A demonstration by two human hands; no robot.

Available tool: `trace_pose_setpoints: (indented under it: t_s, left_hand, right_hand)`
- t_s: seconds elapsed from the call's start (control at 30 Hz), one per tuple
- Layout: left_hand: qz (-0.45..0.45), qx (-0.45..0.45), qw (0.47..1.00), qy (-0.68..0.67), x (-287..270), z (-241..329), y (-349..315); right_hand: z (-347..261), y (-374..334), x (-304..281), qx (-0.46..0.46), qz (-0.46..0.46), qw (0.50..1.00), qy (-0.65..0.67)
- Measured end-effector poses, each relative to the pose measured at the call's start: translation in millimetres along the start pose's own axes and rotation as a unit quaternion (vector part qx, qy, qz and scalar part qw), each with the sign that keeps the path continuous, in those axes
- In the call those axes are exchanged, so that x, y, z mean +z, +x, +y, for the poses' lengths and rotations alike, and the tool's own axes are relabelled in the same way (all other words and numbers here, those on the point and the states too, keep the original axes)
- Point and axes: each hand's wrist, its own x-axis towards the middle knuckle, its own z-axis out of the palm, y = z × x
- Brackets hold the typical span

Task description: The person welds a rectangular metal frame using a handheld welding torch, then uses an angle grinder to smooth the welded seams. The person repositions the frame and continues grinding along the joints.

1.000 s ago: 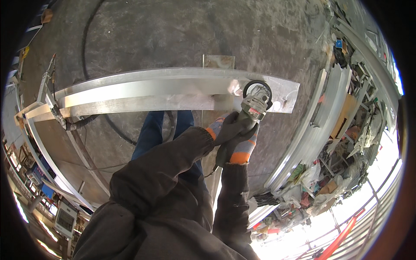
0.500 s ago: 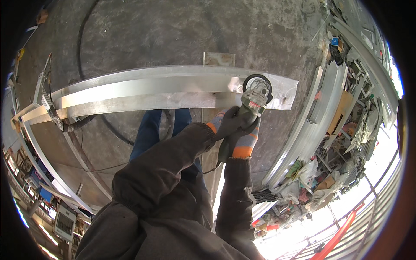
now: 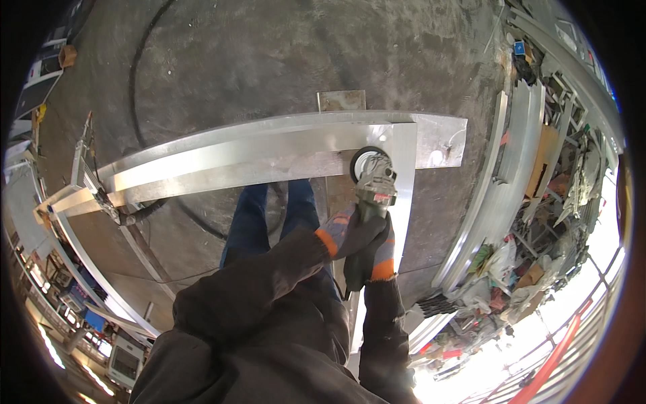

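An angle grinder (image 3: 375, 185), grey-green with a round disc (image 3: 363, 163), is held in both my gloved hands. My left hand (image 3: 361, 232) wraps its body from the left. My right hand (image 3: 371, 259) grips the handle end just below, its fingers partly hidden. Under the disc lies the inner corner where a long silvery metal profile (image 3: 256, 148) meets a second metal profile (image 3: 405, 158) that runs toward me. Whether the disc touches the metal, I cannot tell.
A small metal plate (image 3: 342, 101) lies beyond the profile. Long metal profiles (image 3: 515, 148) and a heap of scrap (image 3: 498, 269) line the right. At left, a clamp-like tool (image 3: 101, 195) sits by the profile's end, near a black hose (image 3: 138, 74) on the floor.
Both hands have brought the grinder left and toward me, off the flat end of the long profile. The second profile at the corner now shows plainly. The whole view has shifted slightly.
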Motion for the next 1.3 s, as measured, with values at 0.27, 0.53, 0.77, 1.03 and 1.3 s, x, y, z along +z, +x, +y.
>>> trace_pose_setpoints:
  t_s: [0.27,0.53,0.77,1.03,1.3]
  left_hand:
    - [-0.021,0.159,0.972,0.171,-26.3,19.3,3.7]
    - [0.001,0.126,0.968,0.219,-23.2,32.4,-5.3]
    - [0.038,0.182,0.945,0.267,-26.7,17.3,2.6]
    - [0.072,0.287,0.913,0.279,-8.6,16.5,-2.3]
    - [0.026,0.135,0.962,-0.235,23.7,33.0,48.4]
  right_hand:
    - [29.0,10.5,34.1,-0.122,0.016,0.991,0.056]
    - [30.9,8.0,32.2,0.044,-0.137,0.97,0.197]
    - [41.4,8.5,37.5,-0.023,-0.094,0.985,0.144]
    - [38.3,8.0,7.2,-0.049,-0.07,0.996,0.02]
    - [-33.4,56.6,-41.0,0.173,-0.04,0.861,0.478]
